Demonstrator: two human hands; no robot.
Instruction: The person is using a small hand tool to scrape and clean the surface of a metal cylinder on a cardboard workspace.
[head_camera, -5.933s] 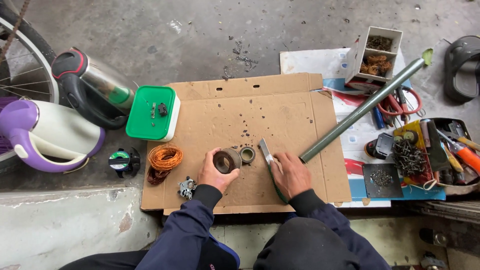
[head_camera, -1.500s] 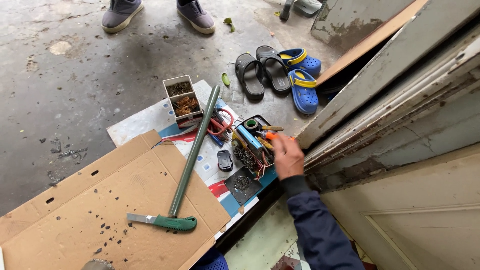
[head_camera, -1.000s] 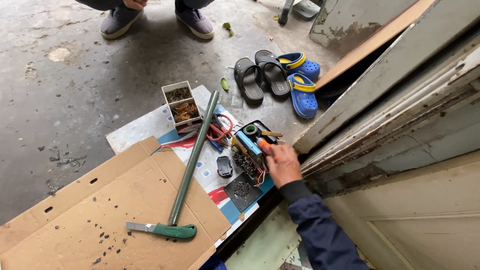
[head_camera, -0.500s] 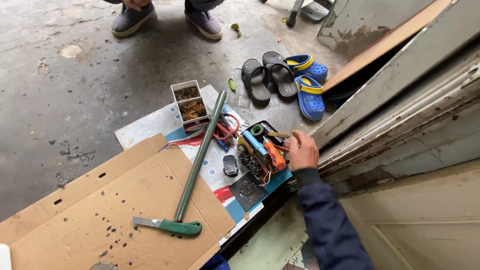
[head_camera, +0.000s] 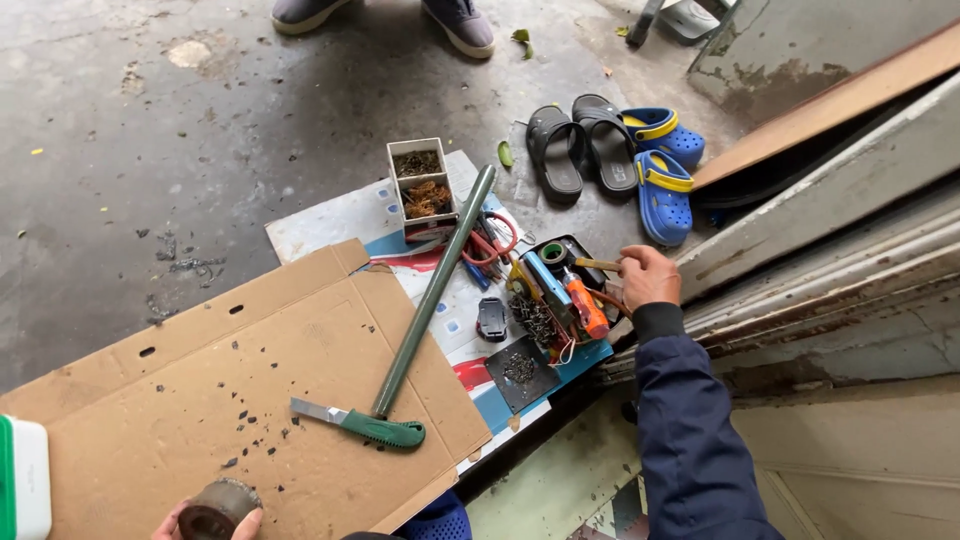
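Wooden-handled tool (head_camera: 598, 264) pinched in right hand (head_camera: 648, 277), protruding toward 9 o'clock; left hand (head_camera: 205, 520) grasps dark ring (head_camera: 213, 508).

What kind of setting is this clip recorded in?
Probably an informal repair spot on a bare concrete floor beside a weathered doorway, not a proper workshop. Flattened cardboard serves as a work mat, the right hand reaches into an open tool tray, and sandals sit nearby.
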